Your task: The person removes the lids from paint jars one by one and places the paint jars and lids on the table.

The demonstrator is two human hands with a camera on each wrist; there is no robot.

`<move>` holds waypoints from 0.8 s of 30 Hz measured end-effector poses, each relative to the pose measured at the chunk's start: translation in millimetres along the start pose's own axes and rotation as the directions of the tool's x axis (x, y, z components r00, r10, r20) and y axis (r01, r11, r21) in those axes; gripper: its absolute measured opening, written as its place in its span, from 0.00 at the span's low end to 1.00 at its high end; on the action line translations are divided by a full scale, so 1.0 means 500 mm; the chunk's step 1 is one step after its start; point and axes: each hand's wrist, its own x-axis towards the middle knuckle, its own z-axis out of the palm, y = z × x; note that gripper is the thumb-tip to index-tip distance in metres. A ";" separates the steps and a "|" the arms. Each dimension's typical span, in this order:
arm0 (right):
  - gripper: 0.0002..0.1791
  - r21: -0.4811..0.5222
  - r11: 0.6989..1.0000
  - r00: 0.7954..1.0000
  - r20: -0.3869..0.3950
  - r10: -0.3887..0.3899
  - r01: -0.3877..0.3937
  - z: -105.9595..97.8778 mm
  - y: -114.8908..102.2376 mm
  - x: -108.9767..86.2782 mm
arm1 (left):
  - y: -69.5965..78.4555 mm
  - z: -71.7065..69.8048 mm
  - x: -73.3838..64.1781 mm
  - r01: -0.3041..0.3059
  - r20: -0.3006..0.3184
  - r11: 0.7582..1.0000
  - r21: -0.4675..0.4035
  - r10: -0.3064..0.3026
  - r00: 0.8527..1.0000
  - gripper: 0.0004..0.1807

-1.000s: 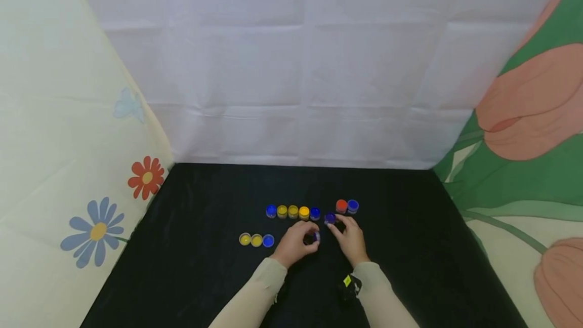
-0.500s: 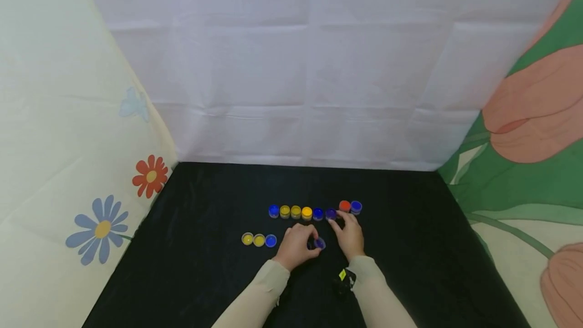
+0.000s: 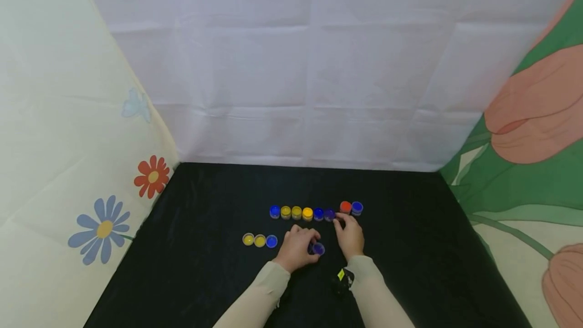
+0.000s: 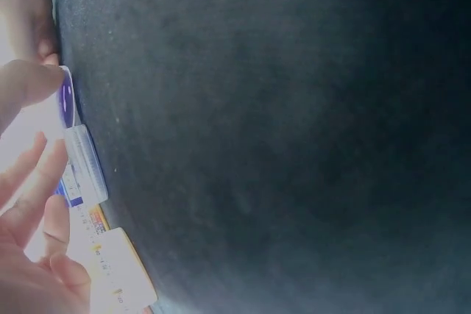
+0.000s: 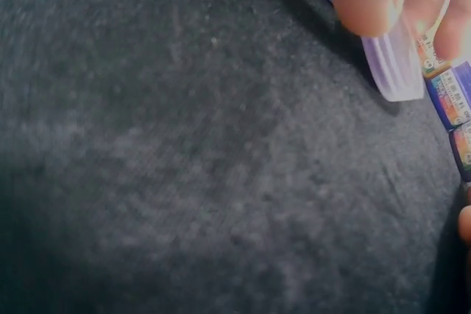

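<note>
In the head view my left hand pinches a clear-rimmed lid with purple inside, low over the black table, between thumb and fingers. The same lid appears ridged and translucent in the right wrist view, close to the cloth. My right hand has its fingertips at the right side of a small purple paint pot, no longer around it. That pot stands at the right end of a row, beside a dark blue pot. To its left stand an orange-yellow pot, yellow pots and a blue pot.
Left of my left hand lie a blue lid and yellow lids in a short row. A red pot and a blue-topped pot stand behind my right hand. A white cloth hangs behind the black table.
The purple pot has moved left against the dark blue pot, and my right fingers have slipped to its right side. My left hand has turned the purple lid from edge-on to flatter and brought it nearer.
</note>
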 end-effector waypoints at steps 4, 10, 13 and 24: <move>0.13 0.005 1.000 1.000 0.003 0.014 -0.014 0.001 0.001 -0.001 | 0.004 -0.002 -0.003 -0.010 0.017 0.999 0.052 0.009 1.000 0.18; 0.14 0.036 0.999 1.000 0.002 0.010 -0.010 0.000 0.001 -0.001 | 0.006 -0.005 -0.003 -0.021 0.034 0.998 0.063 0.019 0.999 0.17; 0.14 0.048 0.999 1.000 0.004 -0.006 0.006 -0.001 0.001 -0.001 | 0.006 -0.004 -0.003 -0.020 0.037 0.997 0.072 0.017 0.999 0.18; 0.15 0.063 0.997 0.998 0.041 -0.040 0.037 -0.008 0.010 -0.001 | 0.014 -0.003 -0.001 0.000 0.061 0.993 0.117 -0.007 0.998 0.19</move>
